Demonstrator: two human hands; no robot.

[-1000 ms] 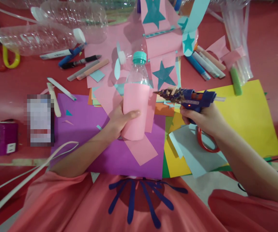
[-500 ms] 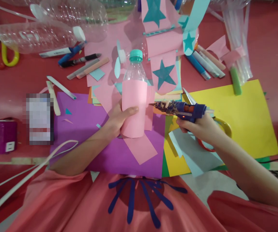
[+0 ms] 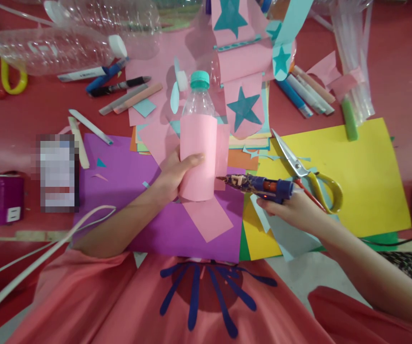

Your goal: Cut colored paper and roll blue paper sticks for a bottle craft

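A clear plastic bottle [image 3: 198, 143] with a green cap and a pink paper wrap stands out at the centre, gripped by my left hand [image 3: 177, 174], whose thumb lies across the paper. My right hand [image 3: 294, 210] is wrapped round a blue glue gun [image 3: 268, 187]. The gun's nozzle points left, at the lower right side of the bottle. Pink paper pieces [image 3: 208, 220] lie beneath the bottle on a purple sheet [image 3: 145, 239]. Open scissors [image 3: 330, 193] with red and yellow handles rest on a yellow sheet [image 3: 371, 181], just beyond my right hand.
Clear bottles [image 3: 55, 50] lie at the back left, near pens [image 3: 120, 87]. A phone [image 3: 58, 172] and a purple socket block [image 3: 0, 199] are at the left. A pink paper craft with blue stars [image 3: 243, 110] lies behind the bottle, and markers [image 3: 306, 95] and clear sticks [image 3: 352, 62] at the back right.
My right hand has brought the glue gun down toward me and slightly left, uncovering more of the scissors. My left hand still holds the bottle in nearly the same place.
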